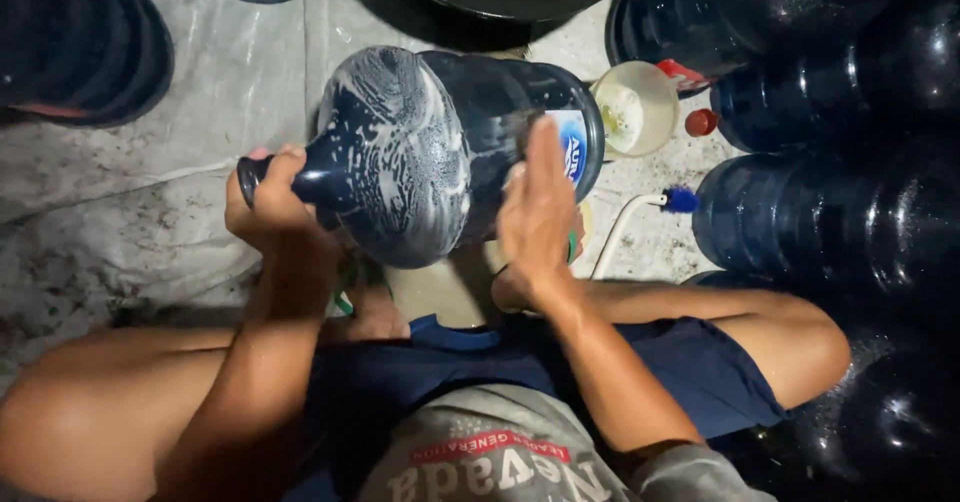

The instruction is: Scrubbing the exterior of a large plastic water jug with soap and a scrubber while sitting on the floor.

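Left hand [268,207] gripped the neck of the big blue water jug [450,152], which lay tilted on its side above the person's knees, shoulder streaked with suds. Right hand [537,212] pressed flat and open against the jug's side, steadying it. Beyond the jug sat a cream bowl [635,109]; right of it, a blue-tipped brush [660,202] and more dark jugs [830,202].

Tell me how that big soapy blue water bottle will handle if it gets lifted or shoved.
The big blue bottle is coated in suds, so it probably slips easily; the left hand grips its narrow neck, the right hand lies flat on its side. Lying on its side and round, it would likely roll if released. It looks like rigid plastic, probably stiff and, if empty, light for its bulk.
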